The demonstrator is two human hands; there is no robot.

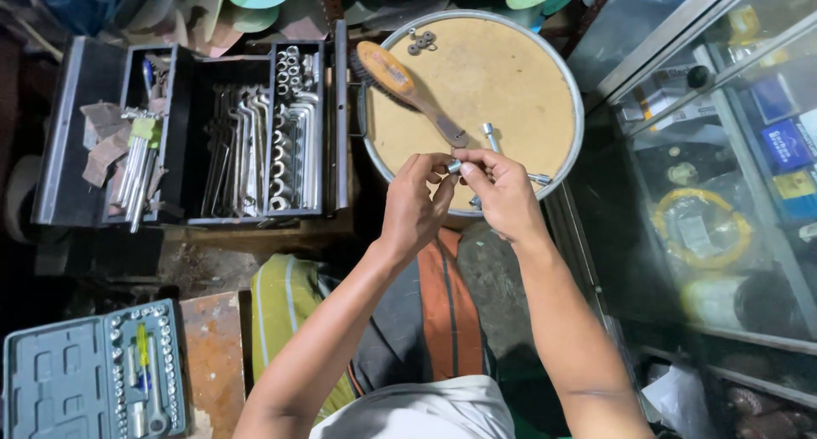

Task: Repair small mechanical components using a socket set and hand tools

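**Steel socket pinched between two hands**

Grey plastic socket case point(94, 379) lies open at seven o'clock, nearest the person. Above it, both hands meet at centre: the left hand point(414, 205) and right hand point(502, 192) each pinch a small metal socket point(454, 166) with their fingertips, over the near rim of a round tan bench point(511, 82). A wooden brush point(408, 90) rests there. At ten o'clock, an open metal toolbox point(196, 133) holds wrenches.
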